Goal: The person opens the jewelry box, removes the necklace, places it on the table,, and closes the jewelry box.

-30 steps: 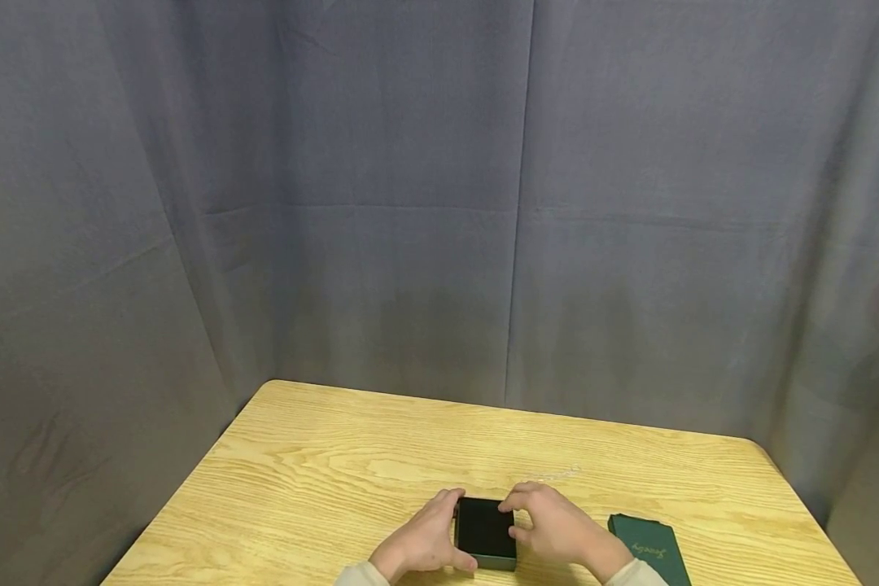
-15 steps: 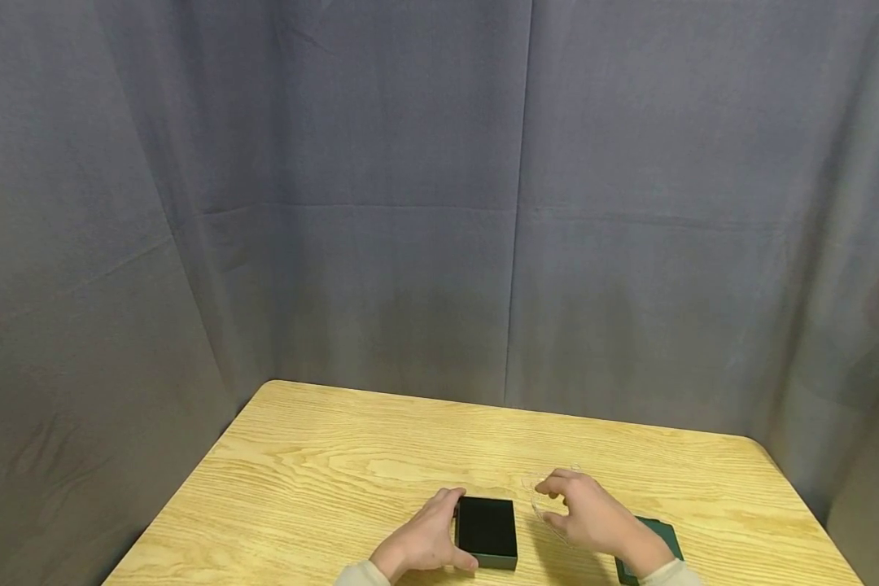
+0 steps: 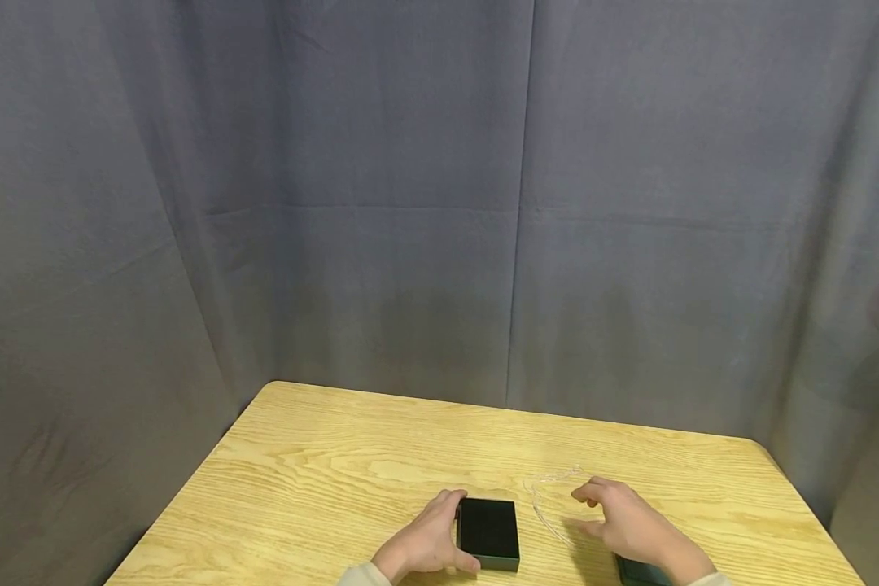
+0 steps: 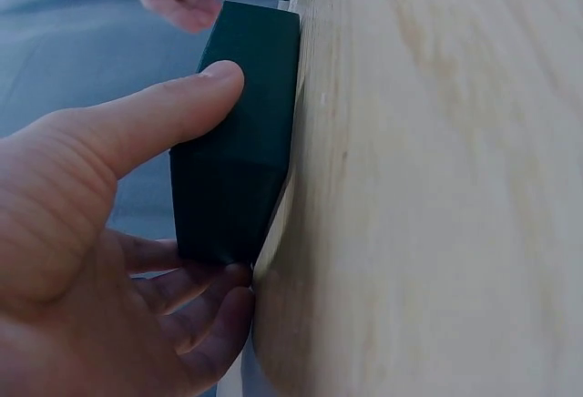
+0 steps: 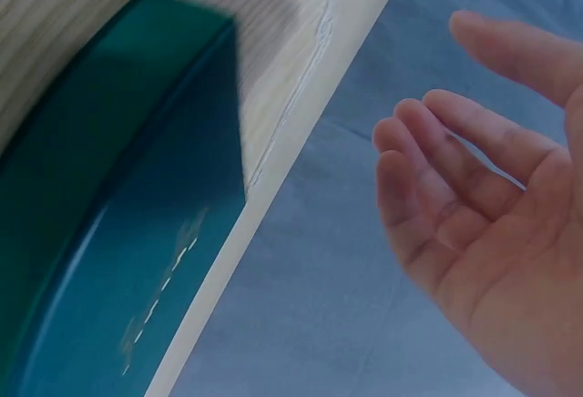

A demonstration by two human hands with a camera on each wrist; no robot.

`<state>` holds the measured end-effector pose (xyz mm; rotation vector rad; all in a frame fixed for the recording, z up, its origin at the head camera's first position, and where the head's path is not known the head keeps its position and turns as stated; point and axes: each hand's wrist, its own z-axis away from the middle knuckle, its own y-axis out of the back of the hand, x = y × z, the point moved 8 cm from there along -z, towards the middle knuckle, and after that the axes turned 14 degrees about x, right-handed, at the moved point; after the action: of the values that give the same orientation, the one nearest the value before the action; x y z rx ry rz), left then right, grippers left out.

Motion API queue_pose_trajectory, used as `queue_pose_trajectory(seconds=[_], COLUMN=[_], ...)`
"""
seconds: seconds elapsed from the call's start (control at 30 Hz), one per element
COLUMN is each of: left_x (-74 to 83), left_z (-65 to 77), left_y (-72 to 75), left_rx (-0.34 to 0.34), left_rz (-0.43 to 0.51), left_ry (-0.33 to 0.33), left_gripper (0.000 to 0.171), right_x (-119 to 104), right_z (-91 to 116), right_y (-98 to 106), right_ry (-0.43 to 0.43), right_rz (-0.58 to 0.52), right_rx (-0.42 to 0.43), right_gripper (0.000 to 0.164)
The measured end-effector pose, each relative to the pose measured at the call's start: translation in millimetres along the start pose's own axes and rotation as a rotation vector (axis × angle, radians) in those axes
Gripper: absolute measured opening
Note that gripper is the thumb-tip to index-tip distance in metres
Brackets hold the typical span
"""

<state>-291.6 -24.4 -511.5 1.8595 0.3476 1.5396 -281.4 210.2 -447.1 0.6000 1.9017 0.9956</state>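
Observation:
My left hand (image 3: 428,533) grips the left side of a small open green box base (image 3: 488,529) with a black inside. In the left wrist view its thumb lies on one wall of the box (image 4: 260,115) and the fingers curl at the opposite side. My right hand (image 3: 630,521) hovers with loosely bent fingers, holding nothing. Below it, partly hidden, is the green box lid (image 3: 639,572); in the right wrist view, gold lettering shows on the lid (image 5: 137,260). Between box and right hand, a thin silvery chain (image 3: 540,513) lies loosely curved on the table.
The light wooden table (image 3: 322,472) has rounded far corners. A grey-blue curtain (image 3: 395,203) hangs behind it and along both sides.
My right hand has left the box's right edge and moved right, past the chain to above the lid, uncovering the chain. The left hand and box have stayed in place.

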Motion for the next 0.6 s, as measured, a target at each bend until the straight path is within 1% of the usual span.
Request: queue_pose_trajectory(seconds=[0.23, 0.43, 0.6], left_x=[0.2, 0.9, 2.1], left_z=[0.2, 0.3, 0.9], left_y=[-0.2, 0.4, 1.5], left_rx=[0.004, -0.002, 0.004], left_rz=[-0.005, -0.001, -0.021], left_ry=[0.005, 0.003, -0.023], left_gripper=[0.097, 0.096, 0.095], right_x=[19, 37, 52], right_z=[10, 20, 28], right_y=[9, 14, 17], right_ry=[-0.048, -0.133, -0.197], right_rz=[0.014, 0.022, 0.032], right_rx=[-0.031, -0.068, -0.081], right_gripper=[0.038, 0.045, 0.049])
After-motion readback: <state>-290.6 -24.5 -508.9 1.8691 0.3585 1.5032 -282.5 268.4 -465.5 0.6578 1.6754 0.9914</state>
